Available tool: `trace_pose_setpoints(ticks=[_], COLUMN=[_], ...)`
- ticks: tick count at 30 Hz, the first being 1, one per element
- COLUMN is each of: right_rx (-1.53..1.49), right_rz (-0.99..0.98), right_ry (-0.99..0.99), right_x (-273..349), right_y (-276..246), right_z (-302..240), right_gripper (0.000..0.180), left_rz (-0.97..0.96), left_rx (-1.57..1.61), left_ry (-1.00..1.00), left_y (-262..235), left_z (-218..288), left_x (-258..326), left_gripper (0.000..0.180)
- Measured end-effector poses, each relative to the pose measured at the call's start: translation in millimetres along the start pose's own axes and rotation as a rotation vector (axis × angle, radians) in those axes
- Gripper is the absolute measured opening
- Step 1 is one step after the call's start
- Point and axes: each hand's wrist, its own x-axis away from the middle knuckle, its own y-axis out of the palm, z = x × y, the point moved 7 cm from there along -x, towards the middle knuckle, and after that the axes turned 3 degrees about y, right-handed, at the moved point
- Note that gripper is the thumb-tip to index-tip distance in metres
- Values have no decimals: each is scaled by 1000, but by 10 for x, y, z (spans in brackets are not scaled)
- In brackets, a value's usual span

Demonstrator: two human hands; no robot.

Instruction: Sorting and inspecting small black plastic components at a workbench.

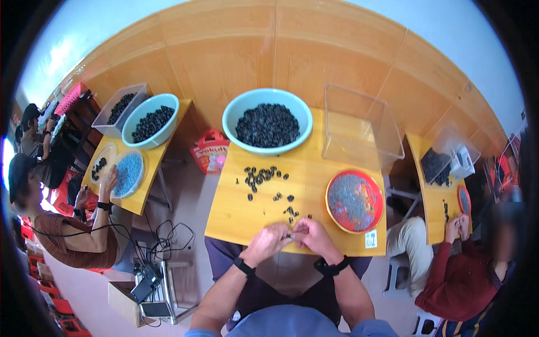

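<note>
Close together at the near edge of the yellow table (236, 210), my left hand (270, 240) and my right hand (314, 236) meet fingertip to fingertip. The left fingers pinch a small black part (289, 236). My right fingers are closed against its other side, and what they hold is too small to make out. Just beyond lie loose black parts (260, 176), scattered in several small groups. To the right sits a red round tray (381, 206) filled with small grey pieces. At the back stands a light blue basin (228, 124) heaped with black parts.
A clear plastic box (359, 121) stands at the back right of the table. A small white card (371, 239) lies by the tray. Co-workers sit at tables on the left (67, 236) and right (460, 281). Cables and a metal stand (165, 297) are at lower left.
</note>
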Motion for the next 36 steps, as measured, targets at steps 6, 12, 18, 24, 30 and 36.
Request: trace_pose_setpoints(ticks=[6, 12, 18, 24, 30, 36], right_rx=[101, 229, 373, 953, 1089, 1238], right_rz=[-47, 60, 352, 260, 119, 10], right_ry=[16, -322, -402, -378, -424, -261], right_x=[-15, -402, -940, -1355, -1596, -1699], right_y=[-139, -317, -600, -136, 317, 510], right_z=[-158, -1319, -1700, -1022, -980, -895], right_gripper=[18, 15, 30, 52, 56, 55], left_rz=[36, 190, 213, 228, 285, 334], left_rx=[113, 163, 151, 149, 168, 202], left_ry=[40, -37, -4, -10, -1, -54], left_y=[-35, -140, -166, -179, -192, -210], left_z=[27, -162, -65, -100, -121, -168], left_x=[-18, -75, -97, -56, -51, -32], left_gripper=[32, 20, 19, 19, 19, 20])
